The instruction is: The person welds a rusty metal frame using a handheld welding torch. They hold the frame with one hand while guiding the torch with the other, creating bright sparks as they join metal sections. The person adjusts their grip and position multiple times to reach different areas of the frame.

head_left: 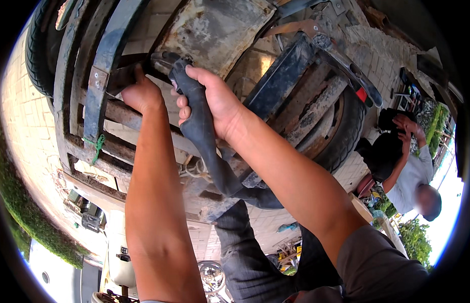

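Observation:
My right hand is closed round a limp black rubber inner tube, which droops toward the lower middle and bends right. A dark fitting on it shows beside my thumb. My left hand is closed at a dark piece between the rusty cart bars and the tube's upper end; its fingertips and what they grip are hidden. Both hands are at the rusty metal frame, just below a rust-stained plate. A green string is tied to a bar at the left.
A tyre is under the frame at the right, another at upper left. A curved metal bar with a red part lies upper right. A co-worker in grey bends at the right. Paving and a hedge border the left.

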A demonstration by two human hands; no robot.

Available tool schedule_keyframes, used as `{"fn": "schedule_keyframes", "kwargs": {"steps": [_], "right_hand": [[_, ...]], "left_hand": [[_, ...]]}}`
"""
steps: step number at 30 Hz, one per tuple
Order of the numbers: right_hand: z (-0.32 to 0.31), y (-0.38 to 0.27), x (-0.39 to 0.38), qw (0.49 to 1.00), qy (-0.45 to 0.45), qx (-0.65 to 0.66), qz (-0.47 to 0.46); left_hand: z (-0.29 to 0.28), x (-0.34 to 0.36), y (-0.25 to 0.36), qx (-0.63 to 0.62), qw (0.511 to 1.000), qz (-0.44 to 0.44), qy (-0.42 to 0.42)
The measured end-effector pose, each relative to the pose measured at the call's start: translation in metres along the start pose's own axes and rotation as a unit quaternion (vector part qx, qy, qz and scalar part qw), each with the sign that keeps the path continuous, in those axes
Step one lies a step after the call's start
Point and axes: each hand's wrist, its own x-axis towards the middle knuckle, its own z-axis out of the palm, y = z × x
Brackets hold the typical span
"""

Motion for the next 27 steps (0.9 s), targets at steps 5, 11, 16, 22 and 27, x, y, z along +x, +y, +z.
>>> {"fn": "schedule_keyframes", "kwargs": {"steps": [5, 11, 16, 22, 27], "right_hand": [[0.002, -0.002, -0.002, 1.0, 0.013, 0.013, 0.014], [-0.001, -0.002, 0.003, 1.0, -0.005, 0.018, 0.016], [0.001, -0.002, 0.004, 1.0, 0.005, 0.014, 0.027], [0.003, -0.001, 0.005, 1.0, -0.002, 0.005, 0.015], [0.003, -0.003, 0.008, 0.998, -0.002, 0.029, 0.052]], "left_hand": [[0.008, 0.002, -0.001, -0.009, 0.999, 0.037, 0.026], [0.006, 0.002, -0.001, -0.004, 0.999, 0.045, 0.012], [0.007, 0.001, 0.002, 0.003, 1.0, 0.026, 0.014], [0.006, 0.002, 0.002, 0.035, 0.998, 0.047, 0.015], [0.006, -0.001, 0.008, 0.054, 0.998, 0.017, 0.014]]}}
